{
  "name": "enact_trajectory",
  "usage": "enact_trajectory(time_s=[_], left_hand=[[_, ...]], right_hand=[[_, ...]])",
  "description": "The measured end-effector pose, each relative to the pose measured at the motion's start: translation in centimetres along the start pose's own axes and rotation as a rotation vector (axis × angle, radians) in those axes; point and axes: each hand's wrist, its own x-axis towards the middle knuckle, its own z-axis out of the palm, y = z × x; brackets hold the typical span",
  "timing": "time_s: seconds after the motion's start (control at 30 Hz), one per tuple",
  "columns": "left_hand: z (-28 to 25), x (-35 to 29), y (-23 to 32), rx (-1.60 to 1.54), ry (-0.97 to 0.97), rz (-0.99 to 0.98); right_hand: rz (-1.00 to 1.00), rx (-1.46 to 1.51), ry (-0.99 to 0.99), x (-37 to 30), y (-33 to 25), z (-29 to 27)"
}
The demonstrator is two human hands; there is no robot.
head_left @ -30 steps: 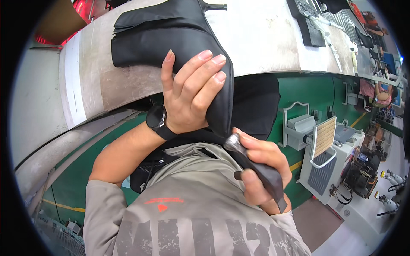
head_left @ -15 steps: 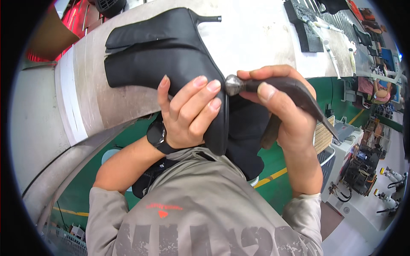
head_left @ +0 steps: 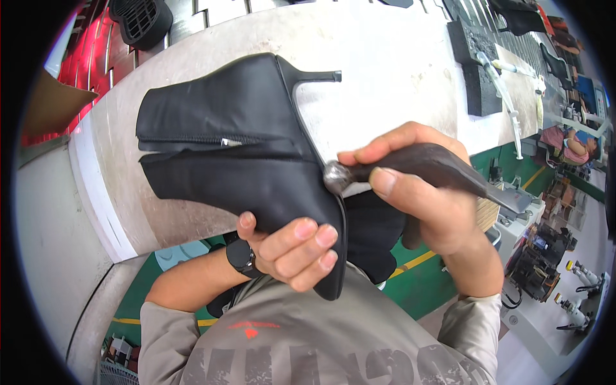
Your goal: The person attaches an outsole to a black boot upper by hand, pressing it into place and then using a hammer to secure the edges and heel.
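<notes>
While the left hand (head_left: 292, 253) lies clamped over the forefoot of a black boot (head_left: 256, 183), its fingers curled across the upper and its thumb out of sight, the right hand (head_left: 427, 199) is closed around the dark body of a hammer (head_left: 417, 163), just behind its rounded metal face (head_left: 336, 178). That face sits against or just beside the edge where upper meets sole; true contact cannot be confirmed from this angle. Boot location: on its side, shaft spread over the table (head_left: 401, 77), toe past the near edge toward the wearer's grey shirt (head_left: 301, 321), thin heel (head_left: 317, 76) pointing right. A zipper (head_left: 192, 139) runs along the shaft. Handling estimate: light overall; shaft probably soft and inclined to fold, toe and sole edge firmer, smooth surface perhaps a little slippery and easily marked. Best hold: around the forefoot, as at present, sparing the slender heel and loose shaft. Hammer judged dense and front-heavy, so a grip near the face should steady it. Farther out: dark block (head_left: 484, 96) with syringe-like tubes (head_left: 500, 93) at the table's right, green floor (head_left: 420, 292) below.
</notes>
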Motion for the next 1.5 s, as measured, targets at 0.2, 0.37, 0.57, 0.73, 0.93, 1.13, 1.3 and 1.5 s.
enact_trajectory(time_s=[0.2,0.37,0.57,0.73,0.93,1.13,1.3,1.5], left_hand=[[0.0,-0.1,0.3,0.008,-0.013,0.014],[0.2,0.0,0.5,0.032,-0.054,0.053],[-0.2,-0.2,1.1,-0.011,0.008,-0.065],[-5.1,0.1,-0.7,-0.252,-0.177,-0.212],[-13.2,4.5,-4.1,-0.851,0.206,-1.135],[-16.1,7.3,-7.0,-1.274,0.033,-0.965],[-9.0,15.2,-7.7,-1.521,-0.12,-1.056],[6.5,17.8,-7.9,-1.072,-0.573,-1.125]], right_hand=[[-0.114,0.186,0.071,3.0,1.9,0.5],[-0.026,-0.076,-0.112,6.4,-1.0,-1.0],[0.014,-0.177,-0.286,6.6,-3.1,-1.1],[-0.725,-1.248,0.069,4.0,-1.4,-4.9],[-0.59,-0.893,0.06,0.0,-0.1,-4.4],[-0.11,0.691,-0.468,-0.8,3.4,-3.6],[-0.282,0.849,0.01,-7.6,0.8,-2.7],[-0.478,0.675,0.363,-3.1,-5.9,-14.5]])
